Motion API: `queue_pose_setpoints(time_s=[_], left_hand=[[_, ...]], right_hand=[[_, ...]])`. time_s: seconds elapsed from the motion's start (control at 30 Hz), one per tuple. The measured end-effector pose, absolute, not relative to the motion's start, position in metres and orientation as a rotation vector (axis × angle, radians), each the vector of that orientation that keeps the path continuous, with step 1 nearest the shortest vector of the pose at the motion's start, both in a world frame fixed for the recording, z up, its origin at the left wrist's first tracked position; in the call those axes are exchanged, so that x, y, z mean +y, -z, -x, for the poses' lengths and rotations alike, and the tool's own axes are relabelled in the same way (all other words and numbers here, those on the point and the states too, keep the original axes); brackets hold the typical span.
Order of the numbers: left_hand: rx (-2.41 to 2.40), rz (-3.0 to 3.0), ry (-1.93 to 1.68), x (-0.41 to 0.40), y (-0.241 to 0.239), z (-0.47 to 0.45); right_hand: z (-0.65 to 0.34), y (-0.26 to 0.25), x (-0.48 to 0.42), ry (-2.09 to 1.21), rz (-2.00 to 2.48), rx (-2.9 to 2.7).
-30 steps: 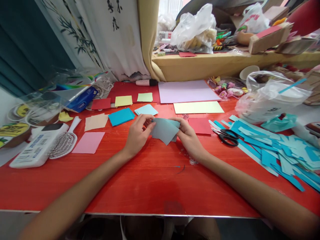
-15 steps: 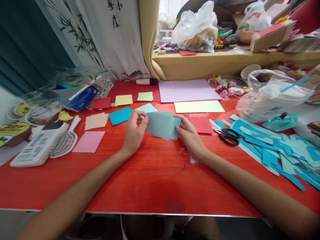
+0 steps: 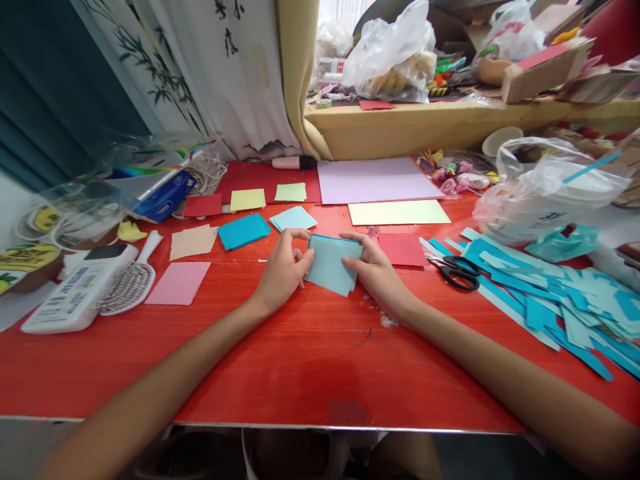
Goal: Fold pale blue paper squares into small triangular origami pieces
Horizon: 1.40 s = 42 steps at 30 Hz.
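Several light-blue paper squares (image 3: 331, 268) are held in a slightly uneven stack just above the red table. My left hand (image 3: 286, 268) is closed on the stack's left edge, thumb on the front face. On the opposite edge my right hand (image 3: 373, 268) pinches it, thumb in front and fingers behind. Beyond my left hand lie a light-blue paper pile (image 3: 293, 219) and a darker blue paper pile (image 3: 244, 232). A red paper square (image 3: 404, 250) rests past my right hand, with black-handled scissors (image 3: 457, 272) beside it.
Blue paper strips (image 3: 565, 287) are heaped at the right, near a plastic bag (image 3: 545, 193). Pink paper (image 3: 179, 283), beige paper (image 3: 193, 242), a hairbrush (image 3: 130, 287) and a white container (image 3: 75, 290) lie left. A lilac sheet (image 3: 377, 181) is at the back.
The fanned light-blue squares have come together into a more compact stack, tilted slightly. My left hand has moved right and a little nearer, uncovering the light-blue pile behind.
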State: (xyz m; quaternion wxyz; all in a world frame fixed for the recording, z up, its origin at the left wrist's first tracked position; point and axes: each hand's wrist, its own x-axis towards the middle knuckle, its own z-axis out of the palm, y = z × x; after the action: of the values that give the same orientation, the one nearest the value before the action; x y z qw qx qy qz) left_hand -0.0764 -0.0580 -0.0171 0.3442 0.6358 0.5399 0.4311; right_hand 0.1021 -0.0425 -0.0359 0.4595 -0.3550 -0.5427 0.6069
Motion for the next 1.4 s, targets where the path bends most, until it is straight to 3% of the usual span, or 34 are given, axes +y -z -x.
queue_pose_setpoints(time_s=[0.17,0.4,1.2,1.4], left_hand=[[1.282,-1.732,-1.105,-0.061,0.017,0.072],[1.481,-1.885,-1.001,-0.059,0.014,0.076],[1.401,-1.977,-0.875,-0.059,0.013,0.076],[1.424,-1.975,-0.942,-0.057,0.016,0.078]], right_hand=[[-0.104,0.028,-0.049,-1.188,0.865,-1.458],[-0.099,0.031,-0.055,-0.972,0.741,-1.607],[-0.1,0.025,-0.055,-1.187,1.058,-1.508],[-0.098,0.029,-0.055,-1.195,0.911,-1.518]])
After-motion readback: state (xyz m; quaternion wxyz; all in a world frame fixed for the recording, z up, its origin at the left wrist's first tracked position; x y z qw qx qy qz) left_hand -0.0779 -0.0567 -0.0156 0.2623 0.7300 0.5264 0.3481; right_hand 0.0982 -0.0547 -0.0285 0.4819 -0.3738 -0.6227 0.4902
